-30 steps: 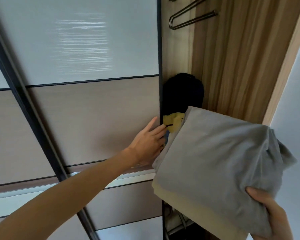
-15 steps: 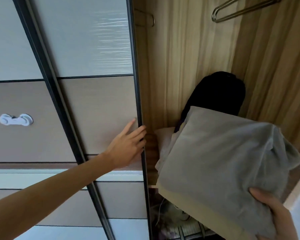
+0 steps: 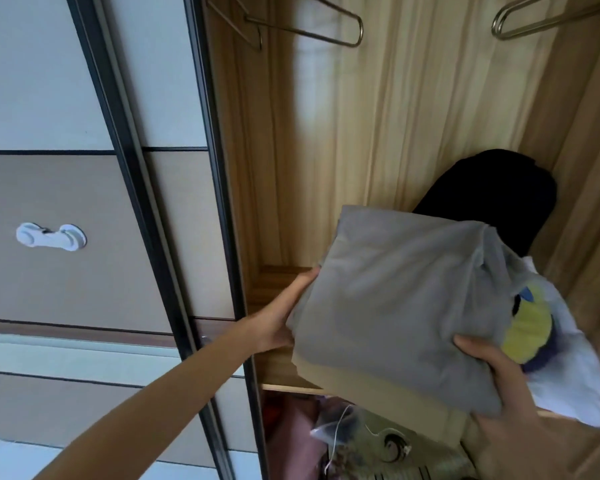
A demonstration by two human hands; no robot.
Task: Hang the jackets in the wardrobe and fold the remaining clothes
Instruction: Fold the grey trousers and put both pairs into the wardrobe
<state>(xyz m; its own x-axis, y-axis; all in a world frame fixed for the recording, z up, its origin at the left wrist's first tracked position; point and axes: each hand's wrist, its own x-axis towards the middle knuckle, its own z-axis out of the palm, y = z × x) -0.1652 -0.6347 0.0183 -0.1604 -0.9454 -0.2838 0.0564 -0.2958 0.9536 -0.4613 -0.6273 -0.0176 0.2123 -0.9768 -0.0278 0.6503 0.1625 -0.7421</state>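
While you hold the stack of folded clothes (image 3: 388, 323) at the open wardrobe, it sits over the wooden shelf (image 3: 281, 372); whether it rests on the board cannot be told. A grey garment (image 3: 413, 271) forms the top of the stack and a beige garment (image 3: 378, 386) shows beneath it along the near edge. Your right hand (image 3: 499, 375) has its grip clamped on the near right corner, thumb on the grey cloth and fingers below. Your left hand (image 3: 284, 317) touches the stack's left edge; its fingers are hidden under the cloth, so you cannot tell whether that grip is closed or apart. Just beside the stack, on the right of the shelf, lies a white cloth (image 3: 568, 382) with a yellow and blue print. A black item (image 3: 492, 195) stands behind, against the back panel. Two wire hangers (image 3: 326, 26) hang above. The sliding door (image 3: 174, 237) stands at the left, and the panel beyond it carries a white latch (image 3: 51, 237).
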